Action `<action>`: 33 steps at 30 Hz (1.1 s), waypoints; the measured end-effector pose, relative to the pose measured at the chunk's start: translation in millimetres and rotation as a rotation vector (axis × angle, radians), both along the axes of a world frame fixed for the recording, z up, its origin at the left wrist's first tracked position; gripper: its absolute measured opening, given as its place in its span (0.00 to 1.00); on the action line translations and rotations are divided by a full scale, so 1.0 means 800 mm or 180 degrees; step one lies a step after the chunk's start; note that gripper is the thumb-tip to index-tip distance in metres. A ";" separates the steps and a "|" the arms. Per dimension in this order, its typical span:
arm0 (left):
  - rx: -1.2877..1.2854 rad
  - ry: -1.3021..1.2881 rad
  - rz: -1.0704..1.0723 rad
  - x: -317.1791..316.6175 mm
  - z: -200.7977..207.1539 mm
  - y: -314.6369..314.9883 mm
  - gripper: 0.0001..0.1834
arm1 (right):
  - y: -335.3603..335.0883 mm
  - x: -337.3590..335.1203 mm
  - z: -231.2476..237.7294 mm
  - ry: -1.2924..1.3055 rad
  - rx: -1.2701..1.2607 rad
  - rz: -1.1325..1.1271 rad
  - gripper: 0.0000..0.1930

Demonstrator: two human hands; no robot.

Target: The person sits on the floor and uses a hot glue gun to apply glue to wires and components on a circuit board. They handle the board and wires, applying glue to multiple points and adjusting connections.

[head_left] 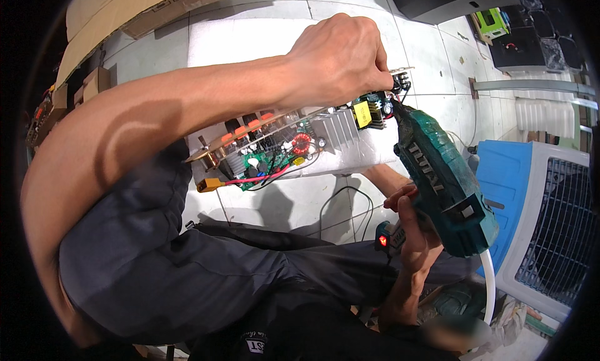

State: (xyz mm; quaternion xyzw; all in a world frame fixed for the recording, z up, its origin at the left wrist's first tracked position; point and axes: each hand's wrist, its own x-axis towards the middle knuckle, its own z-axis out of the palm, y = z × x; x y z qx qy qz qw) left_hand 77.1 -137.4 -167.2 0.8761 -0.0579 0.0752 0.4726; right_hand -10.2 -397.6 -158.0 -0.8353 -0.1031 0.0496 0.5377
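A long circuit board assembly (219, 150) lies slantwise on a white foam block (240, 39). It carries a grey finned heatsink (337, 135), a red-wound ring coil (301, 143) and a yellow plug (210, 185) on red and black wires. My left hand (340, 61) reaches across it, fingers pinched at its right end beside a black terminal part (401, 81). My right hand (417, 233) is wrapped around the handle of a teal hot glue gun (440, 180). Its dark nozzle meets or nearly meets the board's right end. A white glue stick (490, 292) sticks out behind.
Cardboard (103, 17) stands at the far left. To the right are a blue and grey crate with a grille door (550, 223) and a black cabinet (437, 1). A thin black cable (340, 191) loops across the tiled floor. Bare skin behind the gun is partly hidden.
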 end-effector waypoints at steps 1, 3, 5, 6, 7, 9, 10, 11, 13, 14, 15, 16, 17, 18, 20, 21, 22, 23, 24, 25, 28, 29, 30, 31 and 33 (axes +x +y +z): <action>0.0005 -0.0018 -0.0007 0.000 -0.001 0.000 0.17 | 0.001 0.000 0.002 0.0022 -0.0009 0.0009 0.05; 0.0010 -0.0060 -0.0028 0.001 0.000 0.001 0.17 | 0.005 0.001 0.007 0.0060 -0.0029 0.0019 0.05; 0.0045 0.0070 -0.0003 0.000 0.004 0.000 0.14 | 0.003 0.002 0.006 0.0007 -0.0064 0.0102 0.05; 0.0062 0.0134 0.0017 -0.001 0.005 0.000 0.13 | 0.002 0.003 0.005 -0.0019 -0.0082 0.0150 0.05; 0.0063 0.0134 0.0003 -0.001 0.005 0.000 0.13 | 0.002 0.003 0.004 -0.0016 -0.0053 0.0129 0.05; 0.0063 0.0137 -0.0022 -0.001 0.006 0.000 0.13 | 0.003 0.003 0.002 -0.0005 0.0005 0.0091 0.05; 0.0074 0.0156 -0.0018 -0.001 0.006 0.000 0.13 | 0.003 0.003 0.001 -0.0023 -0.0012 0.0074 0.05; 0.0085 0.0174 -0.0013 -0.001 0.006 0.000 0.13 | 0.003 0.004 0.001 -0.0042 -0.0030 0.0056 0.05; 0.0104 0.0181 -0.0016 -0.001 0.006 0.000 0.12 | 0.001 0.005 0.001 -0.0061 -0.0032 0.0088 0.05; 0.0120 0.0171 -0.0019 -0.001 0.006 0.000 0.12 | -0.002 0.006 0.000 -0.0061 -0.0010 0.0141 0.05; 0.0139 0.0163 -0.0020 -0.001 0.007 0.000 0.12 | -0.003 0.007 -0.001 -0.0059 0.0015 0.0197 0.05; 0.0115 0.0163 -0.0016 -0.001 0.008 0.000 0.12 | -0.002 0.006 0.000 -0.0055 0.0008 0.0151 0.05; 0.0092 0.0164 -0.0011 -0.001 0.008 -0.001 0.12 | 0.000 0.005 0.001 -0.0051 0.0001 0.0105 0.05; 0.0067 0.0165 -0.0011 -0.001 0.008 -0.001 0.12 | 0.001 0.003 0.002 -0.0046 -0.0008 0.0055 0.05; 0.0098 0.0170 0.0013 -0.001 0.008 -0.001 0.12 | 0.002 0.004 0.002 -0.0056 -0.0028 0.0043 0.05; 0.0117 0.0170 0.0025 -0.001 0.008 -0.001 0.12 | 0.002 0.004 0.002 -0.0062 -0.0035 0.0037 0.05; 0.0117 0.0168 0.0020 -0.001 0.007 -0.001 0.12 | 0.003 0.004 0.002 -0.0020 -0.0037 0.0025 0.05; 0.0118 0.0166 0.0015 -0.001 0.007 -0.001 0.12 | 0.004 0.004 0.002 0.0022 -0.0040 0.0013 0.06; 0.0118 0.0163 0.0010 -0.001 0.008 0.000 0.12 | 0.005 0.003 0.002 0.0063 -0.0043 0.0002 0.06; 0.0111 0.0168 0.0003 -0.002 0.008 0.000 0.12 | 0.005 0.003 0.001 0.0042 -0.0008 -0.0005 0.06; 0.0106 0.0193 -0.0008 -0.001 0.009 -0.001 0.12 | 0.006 0.004 0.003 0.0023 0.0001 -0.0007 0.06; 0.0115 0.0207 -0.0006 -0.001 0.009 -0.001 0.12 | 0.007 0.004 0.006 0.0042 -0.0061 0.0004 0.05; 0.0124 0.0218 -0.0007 0.000 0.009 -0.001 0.12 | 0.007 0.004 0.008 0.0060 -0.0123 0.0013 0.05; 0.0120 0.0211 -0.0003 -0.001 0.009 -0.001 0.13 | 0.006 0.004 0.006 0.0030 -0.0083 0.0017 0.05; 0.0113 0.0195 0.0004 -0.002 0.009 0.000 0.13 | 0.002 0.004 -0.001 -0.0031 -0.0003 0.0024 0.05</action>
